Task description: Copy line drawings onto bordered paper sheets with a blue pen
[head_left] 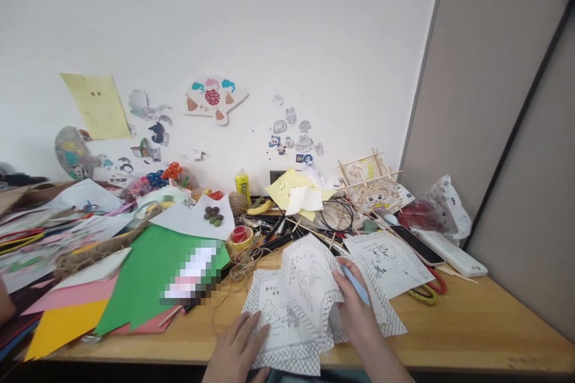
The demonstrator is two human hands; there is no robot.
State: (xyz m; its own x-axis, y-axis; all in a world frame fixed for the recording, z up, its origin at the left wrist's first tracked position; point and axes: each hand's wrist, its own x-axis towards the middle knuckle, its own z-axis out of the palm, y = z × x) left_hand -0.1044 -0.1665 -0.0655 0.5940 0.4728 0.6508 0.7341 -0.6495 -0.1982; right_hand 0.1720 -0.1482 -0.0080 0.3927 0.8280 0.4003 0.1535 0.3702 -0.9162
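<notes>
My left hand [237, 347] lies flat with fingers stretched on a white printed sheet [287, 317] with line drawings and a checked border, at the table's near edge. My right hand [357, 311] is closed round a light blue pen [356, 283] and also lifts the edge of a second printed sheet [309, 272], which curls up off the first. A third similar sheet [389, 260] lies just to the right.
Green [148, 275], pink and yellow craft paper lies at left on the wooden table [471, 329]. Behind are a red tape roll [239, 236], twine, pens, a yellow glue bottle [242, 184], a phone [417, 244], red and yellow scissors [429, 290] and a small stick frame [371, 182].
</notes>
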